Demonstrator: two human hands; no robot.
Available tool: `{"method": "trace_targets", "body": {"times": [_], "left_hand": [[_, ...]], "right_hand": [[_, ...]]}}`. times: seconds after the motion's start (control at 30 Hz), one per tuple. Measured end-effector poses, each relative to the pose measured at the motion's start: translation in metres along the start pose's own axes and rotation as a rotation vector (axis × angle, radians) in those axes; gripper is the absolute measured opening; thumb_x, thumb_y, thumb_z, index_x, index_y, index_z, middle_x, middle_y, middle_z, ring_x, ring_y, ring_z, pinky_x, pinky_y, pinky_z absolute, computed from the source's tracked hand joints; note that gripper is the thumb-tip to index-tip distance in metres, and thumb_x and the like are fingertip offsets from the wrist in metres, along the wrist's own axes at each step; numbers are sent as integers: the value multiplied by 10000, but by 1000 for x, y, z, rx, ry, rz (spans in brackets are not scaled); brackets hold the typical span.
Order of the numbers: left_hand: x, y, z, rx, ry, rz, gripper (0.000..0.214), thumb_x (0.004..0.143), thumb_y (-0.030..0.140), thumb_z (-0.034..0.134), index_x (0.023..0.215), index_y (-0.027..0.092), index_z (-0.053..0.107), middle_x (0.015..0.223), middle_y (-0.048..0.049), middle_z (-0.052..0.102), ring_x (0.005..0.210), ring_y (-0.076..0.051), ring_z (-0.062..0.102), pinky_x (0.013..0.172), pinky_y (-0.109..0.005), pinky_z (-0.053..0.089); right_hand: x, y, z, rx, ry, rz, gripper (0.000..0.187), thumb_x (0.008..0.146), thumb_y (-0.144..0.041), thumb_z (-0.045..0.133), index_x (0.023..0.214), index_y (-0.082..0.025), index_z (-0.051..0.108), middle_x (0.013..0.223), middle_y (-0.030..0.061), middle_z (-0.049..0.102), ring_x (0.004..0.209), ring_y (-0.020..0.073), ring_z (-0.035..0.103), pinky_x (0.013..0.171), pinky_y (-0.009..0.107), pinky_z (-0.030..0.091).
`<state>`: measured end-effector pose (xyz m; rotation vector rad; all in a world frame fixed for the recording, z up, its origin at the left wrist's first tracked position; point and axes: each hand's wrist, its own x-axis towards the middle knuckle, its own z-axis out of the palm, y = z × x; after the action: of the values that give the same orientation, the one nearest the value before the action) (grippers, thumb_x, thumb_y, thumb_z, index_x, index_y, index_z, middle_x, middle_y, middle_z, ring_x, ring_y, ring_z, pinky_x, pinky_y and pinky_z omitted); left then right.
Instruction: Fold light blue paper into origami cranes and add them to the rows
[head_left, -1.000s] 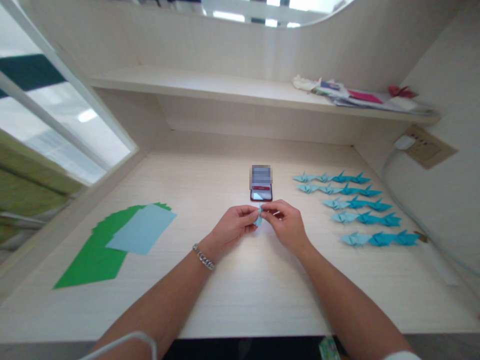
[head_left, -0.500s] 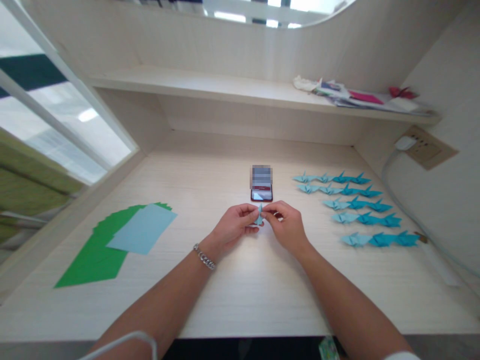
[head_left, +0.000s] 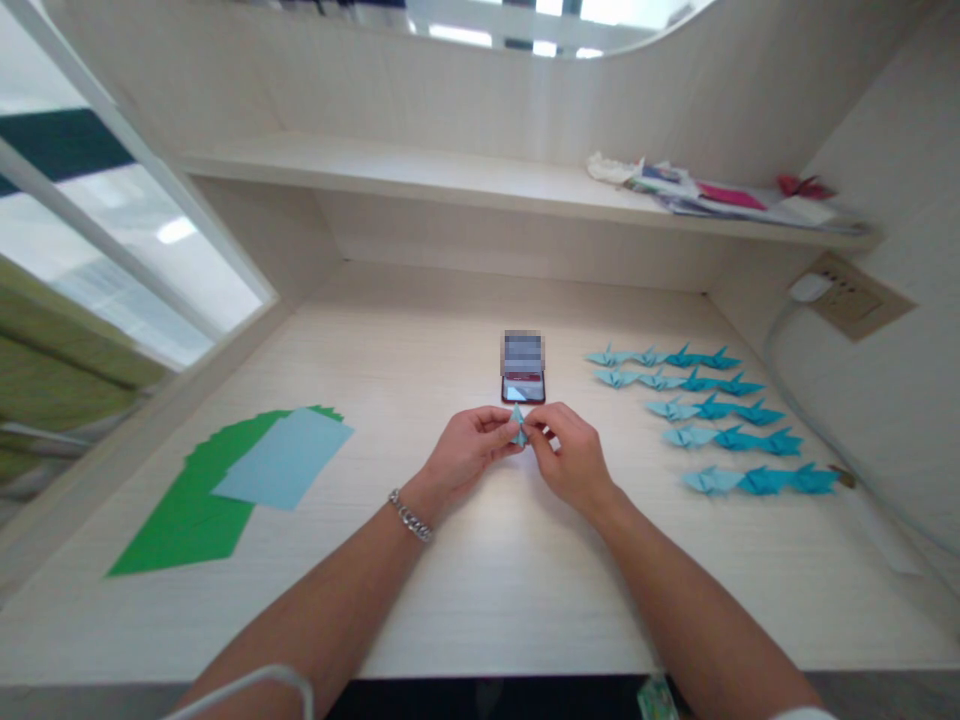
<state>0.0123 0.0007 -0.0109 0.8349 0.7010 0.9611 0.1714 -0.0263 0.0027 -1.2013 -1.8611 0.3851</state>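
the small light-blue folded paper piece [head_left: 517,426] sits pinched between both hands just above the desk, in front of the phone [head_left: 523,378]. it looks feather-light, thin and easily creased, so it probably wants a fingertip grip on its folded edges or points rather than a squeeze across the body, which could crush it. the left hand [head_left: 466,452] has thumb and fingers closed narrowly on its left side, and the right hand [head_left: 570,455] pinches it the same way from the right. the pale wood-grain desk [head_left: 465,600] is smooth and flat. to the right lie rows of finished blue paper cranes [head_left: 712,415], well apart from the hands; to the left a stack of green sheets [head_left: 191,515] with a light-blue sheet [head_left: 285,460] on top. a shelf [head_left: 450,180] above carries loose papers [head_left: 720,195], and a wall socket [head_left: 851,290] with a cable is at the right.
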Motion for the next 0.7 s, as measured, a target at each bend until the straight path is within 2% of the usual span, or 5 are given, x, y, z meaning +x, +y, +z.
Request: {"method": "trace_targets", "body": {"times": [0.2, 0.4, 0.53, 0.7], "left_hand": [[2, 0, 0, 11, 27, 30, 223, 646, 229, 784, 813, 119, 687, 787, -50, 675, 704, -122, 614, 721, -284, 510], [1, 2, 1, 46, 43, 54, 218, 648, 234, 781, 816, 125, 696, 777, -45, 677, 718, -124, 611, 737, -287, 502], [2, 0, 0, 73, 47, 49, 224, 654, 249, 776, 828, 129, 704, 794, -49, 683, 719, -124, 610, 735, -282, 497], [2, -3, 0, 85, 47, 47, 224, 652, 265, 777, 800, 118, 697, 765, -46, 678, 702, -127, 609, 717, -277, 496]], "right_hand": [[0, -2, 0, 16, 8, 0, 154, 872, -218, 482, 899, -222, 634, 902, 67, 636, 891, 200, 588, 791, 317, 479], [0, -2, 1, 53, 21, 21, 172, 870, -213, 491, 941, -223, 648, 915, 65, 640, 824, 183, 600, 748, 305, 498], [0, 2, 0, -13, 20, -52, 202, 884, -188, 469, 974, -222, 647, 940, 75, 649, 942, 201, 583, 855, 332, 469], [0, 3, 1, -167, 13, -94, 198, 897, -179, 443, 943, -192, 634, 906, 90, 646, 918, 206, 574, 843, 329, 463]]}}
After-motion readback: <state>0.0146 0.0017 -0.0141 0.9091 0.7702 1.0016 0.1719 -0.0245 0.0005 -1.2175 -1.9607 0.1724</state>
